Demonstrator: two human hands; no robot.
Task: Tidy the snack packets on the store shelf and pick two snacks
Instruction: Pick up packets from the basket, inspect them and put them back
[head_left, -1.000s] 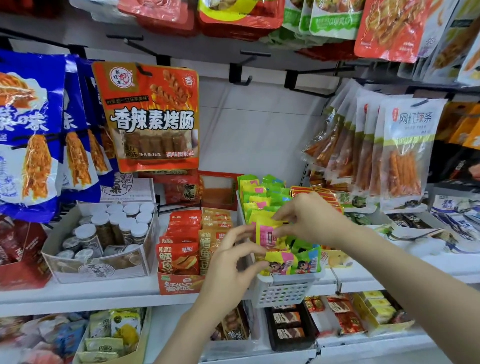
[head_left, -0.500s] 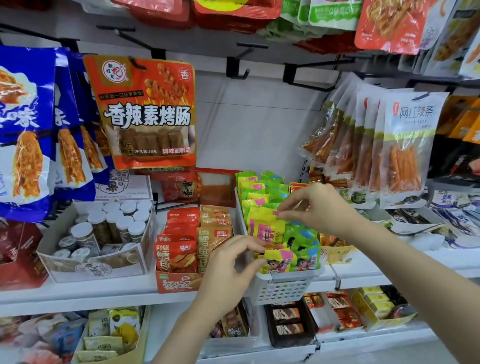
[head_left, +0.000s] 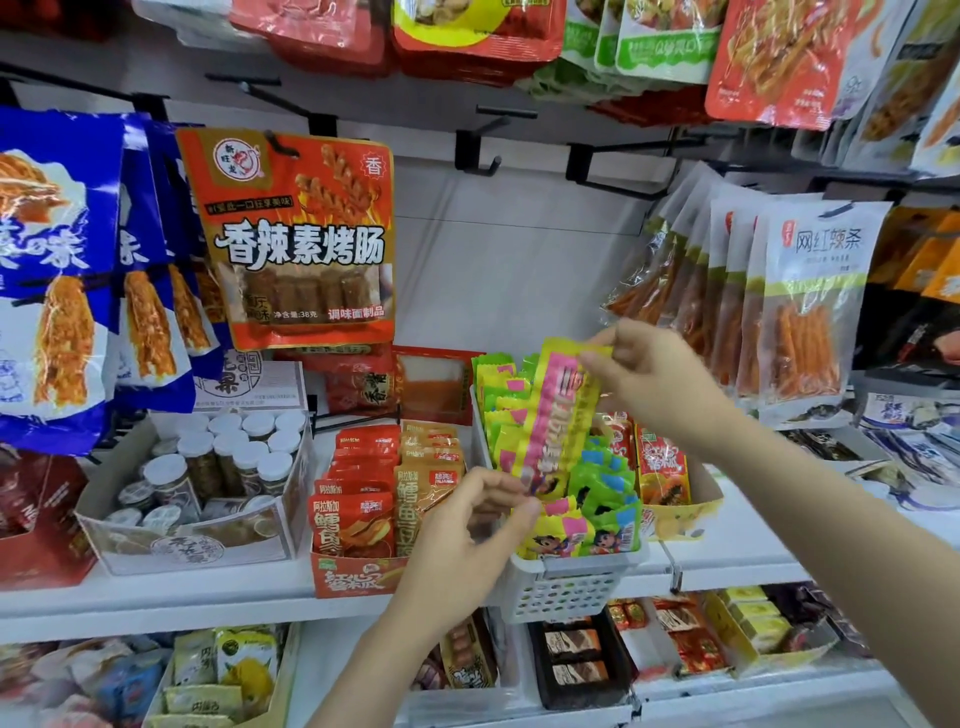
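A white perforated basket (head_left: 566, 587) on the middle shelf holds several small yellow, green and blue snack packets (head_left: 602, 493). One long yellow-and-pink packet (head_left: 558, 415) is lifted above the basket, tilted. My right hand (head_left: 654, 379) pinches its top end. My left hand (head_left: 467, 530) pinches its bottom end at the basket's left side.
A red carton of orange packets (head_left: 363, 504) stands left of the basket, and a box of white-capped jars (head_left: 218, 457) further left. Bags hang on hooks above: an orange one (head_left: 296, 234), blue ones (head_left: 57, 270), clear ones of red sticks (head_left: 800, 312). A lower shelf (head_left: 571, 670) holds more snacks.
The yellow-and-pink packet has come up out of the basket. My right hand rose with its top end, and my left hand moved to its bottom end.
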